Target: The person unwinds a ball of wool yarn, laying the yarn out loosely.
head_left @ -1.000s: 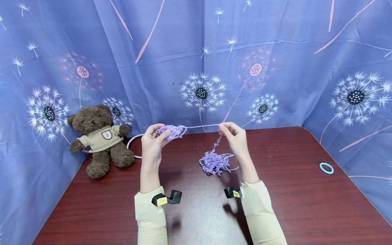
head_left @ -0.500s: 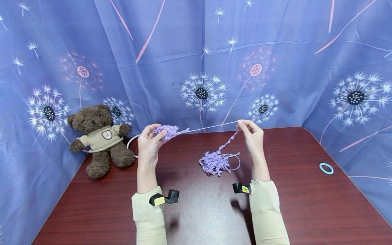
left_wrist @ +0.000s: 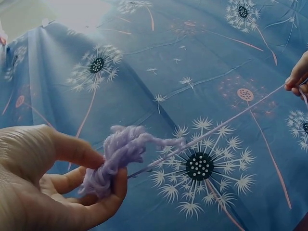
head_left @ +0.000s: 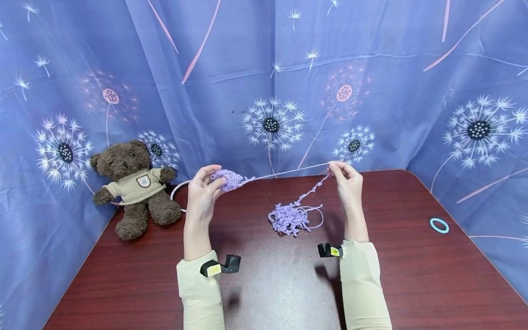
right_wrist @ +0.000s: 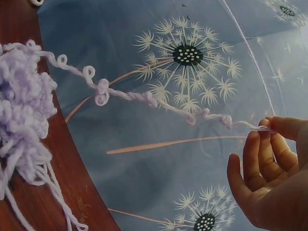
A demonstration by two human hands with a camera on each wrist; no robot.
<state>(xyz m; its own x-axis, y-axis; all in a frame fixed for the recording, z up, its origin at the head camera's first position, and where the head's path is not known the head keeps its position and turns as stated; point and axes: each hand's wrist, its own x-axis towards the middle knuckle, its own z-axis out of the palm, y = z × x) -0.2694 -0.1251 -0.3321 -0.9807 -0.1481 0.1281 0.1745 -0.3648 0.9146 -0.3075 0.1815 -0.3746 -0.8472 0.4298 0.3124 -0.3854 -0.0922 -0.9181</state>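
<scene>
My left hand [head_left: 200,195] grips a small bundle of looped purple yarn [left_wrist: 126,151] between thumb and fingers, raised over the back of the table. A straight strand [head_left: 288,172] runs from that bundle to my right hand [head_left: 348,185], whose thumb and fingertips pinch it. From the pinch, a knotted, curly length of yarn [right_wrist: 144,98] slopes down to a crinkled purple heap [head_left: 289,219] lying on the table. Loose strands [head_left: 315,216] curve out on the heap's right side.
A brown teddy bear [head_left: 134,188] in a beige shirt sits at the back left, with a white ring-shaped cord [head_left: 177,189] partly hidden behind it. A turquoise ring [head_left: 439,225] lies at the right of the dark red table [head_left: 412,275]. A blue dandelion-print curtain [head_left: 206,91] hangs behind.
My right hand has moved to the right, lengthening the strand between the hands and lifting more curly yarn off the heap. The left hand has shifted slightly left, still holding the bundle.
</scene>
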